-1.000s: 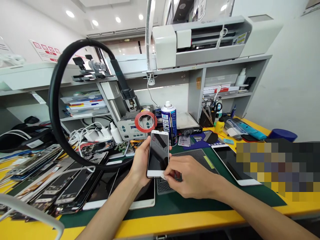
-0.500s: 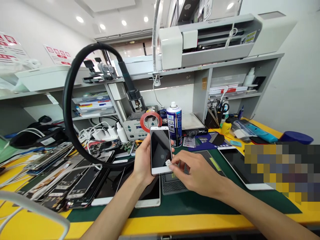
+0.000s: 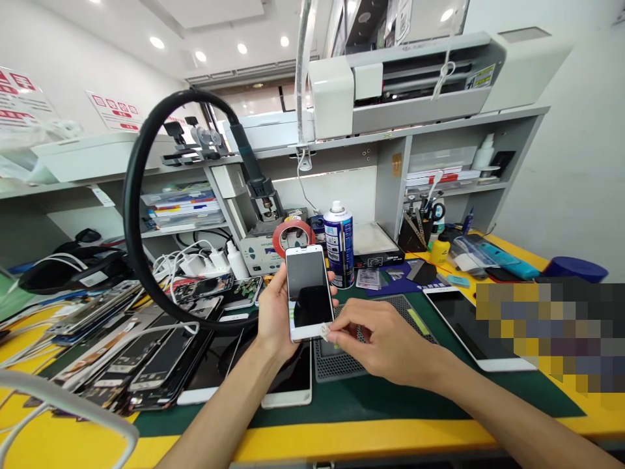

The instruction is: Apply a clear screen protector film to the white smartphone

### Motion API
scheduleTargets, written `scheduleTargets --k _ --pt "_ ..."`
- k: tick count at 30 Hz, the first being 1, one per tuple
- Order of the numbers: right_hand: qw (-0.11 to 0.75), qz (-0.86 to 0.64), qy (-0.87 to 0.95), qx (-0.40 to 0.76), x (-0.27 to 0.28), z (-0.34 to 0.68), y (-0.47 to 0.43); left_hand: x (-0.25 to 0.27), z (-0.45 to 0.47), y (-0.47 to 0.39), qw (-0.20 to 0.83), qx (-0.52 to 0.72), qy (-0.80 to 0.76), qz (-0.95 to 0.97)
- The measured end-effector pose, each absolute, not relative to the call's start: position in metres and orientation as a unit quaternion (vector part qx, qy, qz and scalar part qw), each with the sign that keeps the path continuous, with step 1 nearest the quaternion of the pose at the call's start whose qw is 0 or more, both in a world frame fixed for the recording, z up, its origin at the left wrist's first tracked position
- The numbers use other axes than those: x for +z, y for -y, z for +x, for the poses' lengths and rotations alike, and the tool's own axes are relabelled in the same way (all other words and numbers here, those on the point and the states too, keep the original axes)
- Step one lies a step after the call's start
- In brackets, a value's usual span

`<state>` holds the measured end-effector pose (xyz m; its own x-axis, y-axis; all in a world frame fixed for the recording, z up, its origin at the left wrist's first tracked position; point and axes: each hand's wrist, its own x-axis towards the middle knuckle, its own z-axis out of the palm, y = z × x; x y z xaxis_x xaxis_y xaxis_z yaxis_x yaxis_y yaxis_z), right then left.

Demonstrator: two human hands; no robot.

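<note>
My left hand [image 3: 276,312] is wrapped round a white smartphone [image 3: 309,294], which it holds up and tilted with the dark screen facing me. Between the thumb and fingers of my right hand [image 3: 375,332] is a small white wad [image 3: 325,331], perhaps tissue or cloth. It is at the phone's lower right corner; whether it touches the glass I cannot tell. Beneath my right hand lies a grey perforated mat [image 3: 336,368]. Another white-framed phone [image 3: 293,384] rests under my left wrist, partly hidden by it.
A white tablet-like device [image 3: 481,332] lies to the right on the green mat [image 3: 390,400]. Stacked phone parts [image 3: 161,358] crowd the left side. Behind stand a blue spray can [image 3: 338,244], a red tape roll [image 3: 280,240] and a looped black hose [image 3: 131,195].
The phone has shifted slightly left and turned, so its screen reflection differs. My right hand with the white wad has moved a little down and left to the phone's lower corner.
</note>
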<state>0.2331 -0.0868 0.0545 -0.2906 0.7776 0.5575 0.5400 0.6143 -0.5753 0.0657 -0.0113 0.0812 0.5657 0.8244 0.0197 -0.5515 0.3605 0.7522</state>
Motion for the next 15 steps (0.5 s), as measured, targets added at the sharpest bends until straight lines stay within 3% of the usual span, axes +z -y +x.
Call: scheduleTargets --k 15 --pt "0.522 -0.466 0.709 0.083 0.057 0.244 0.076 0.068 0.079 0.015 0.775 0.466 -0.255 0.341"
